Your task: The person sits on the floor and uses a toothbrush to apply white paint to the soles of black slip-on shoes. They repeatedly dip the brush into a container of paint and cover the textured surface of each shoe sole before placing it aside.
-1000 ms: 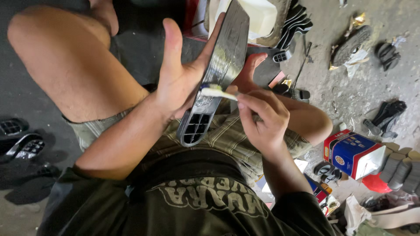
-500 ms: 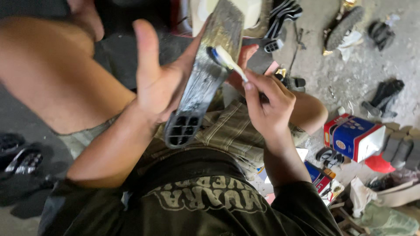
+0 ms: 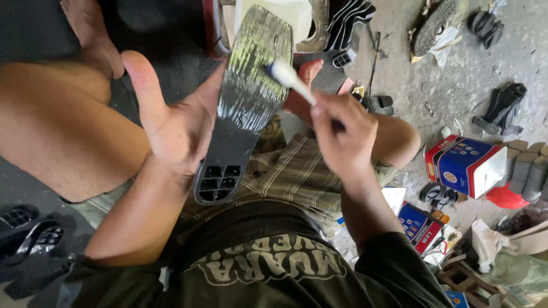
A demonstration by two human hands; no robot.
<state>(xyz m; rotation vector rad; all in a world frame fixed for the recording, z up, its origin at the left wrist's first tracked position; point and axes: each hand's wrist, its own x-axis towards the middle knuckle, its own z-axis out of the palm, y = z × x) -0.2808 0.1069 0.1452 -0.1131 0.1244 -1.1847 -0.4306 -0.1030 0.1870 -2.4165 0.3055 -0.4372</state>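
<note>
My left hand holds a long black shoe sole up in front of me, its flat face shiny with wet glue and its hollow ribbed heel pointing down toward my lap. The thumb sticks up beside it, while the fingers go behind the sole. My right hand grips a small white-handled brush, whose tip rests on the upper right part of the sole. I sit with bare knees spread, in striped shorts and a dark shirt.
A blue, red and white tin stands on the concrete floor at right, with a smaller one nearer me. Black soles and shoe parts lie scattered at right, more soles at lower left. A white container sits ahead.
The brush has travelled up the sole from its middle toward the toe end. My left hand has tilted the sole more upright, and its glued face looks wetter.
</note>
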